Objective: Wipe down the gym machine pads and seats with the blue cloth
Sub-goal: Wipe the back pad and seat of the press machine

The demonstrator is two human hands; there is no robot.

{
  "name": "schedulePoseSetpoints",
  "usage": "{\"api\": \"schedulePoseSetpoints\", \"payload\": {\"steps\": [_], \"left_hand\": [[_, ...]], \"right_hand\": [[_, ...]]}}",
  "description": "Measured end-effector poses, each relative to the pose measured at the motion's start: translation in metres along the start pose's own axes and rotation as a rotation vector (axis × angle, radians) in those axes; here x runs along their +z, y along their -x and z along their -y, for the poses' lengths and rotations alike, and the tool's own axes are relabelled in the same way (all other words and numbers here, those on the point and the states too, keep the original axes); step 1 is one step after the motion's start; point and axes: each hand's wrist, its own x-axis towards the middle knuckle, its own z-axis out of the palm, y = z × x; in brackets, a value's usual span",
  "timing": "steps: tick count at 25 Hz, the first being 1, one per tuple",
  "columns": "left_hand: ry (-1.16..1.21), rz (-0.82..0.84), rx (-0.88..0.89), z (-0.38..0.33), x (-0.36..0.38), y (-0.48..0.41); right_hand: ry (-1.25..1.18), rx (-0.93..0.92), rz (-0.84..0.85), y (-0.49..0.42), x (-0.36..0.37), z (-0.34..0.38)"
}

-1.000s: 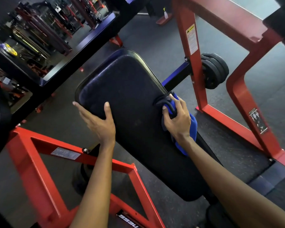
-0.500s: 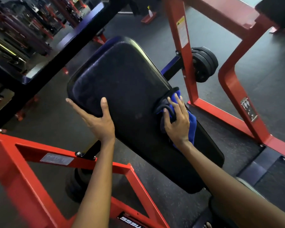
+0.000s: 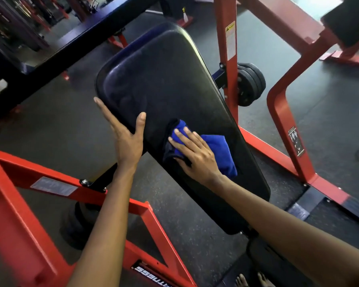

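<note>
**Wiping of the long black pad in progress**

Presses the blue cloth [image 3: 218, 150] flat against the black pad [image 3: 164, 79] with the right hand [image 3: 195, 156], fingers straight and spread over the bunched fabric, not curled round it. Steadies the pad with the left hand [image 3: 126, 139]: thumb laid on the face, one long finger stretched up along the left edge, no closed grip as far as can be seen, the other fingers partly hidden behind the edge.

Place of the cloth: on the pad face, a little below the middle and about the middle of its width, one part sticking out to the right from under the palm.

Judging from this, somewhere inside the work on this one pad. Cannot tell which zones are already wiped; no clear wet trace visible.

Probably left to do:
- the wide upper half of this pad, and its lower end;
- the dark cushion [image 3: 278, 266] at the lower right, perhaps the seat;
- the other black pad [image 3: 348, 19] at the top right, on the red frame [image 3: 278, 112].

By estimate, more left than done.
</note>
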Motion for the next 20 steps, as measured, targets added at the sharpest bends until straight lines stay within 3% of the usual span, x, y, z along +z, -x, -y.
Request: {"api": "schedulePoseSetpoints", "payload": {"steps": [3, 6, 8, 13, 16, 20], "left_hand": [[0.029, 0.001, 0.000, -0.006, 0.000, 0.001], [0.098, 0.016, -0.043, -0.004, 0.005, 0.008], [0.144, 0.050, -0.055, 0.004, 0.007, 0.016], [0.194, 0.116, -0.016, 0.014, 0.008, 0.021], [0.193, 0.112, 0.016, 0.015, 0.006, 0.023], [0.236, 0.176, 0.010, 0.023, 0.008, 0.037]], "right_hand": [[0.018, -0.010, 0.086, 0.055, -0.002, -0.016], [0.000, 0.177, 0.066, 0.088, 0.004, -0.009], [-0.013, 0.196, 0.048, 0.082, 0.013, 0.009], [0.139, -0.161, 0.196, 0.069, 0.021, 0.020], [0.268, -0.412, 0.420, 0.082, 0.010, -0.002], [0.231, -0.373, 0.426, 0.075, 0.006, 0.005]]}}
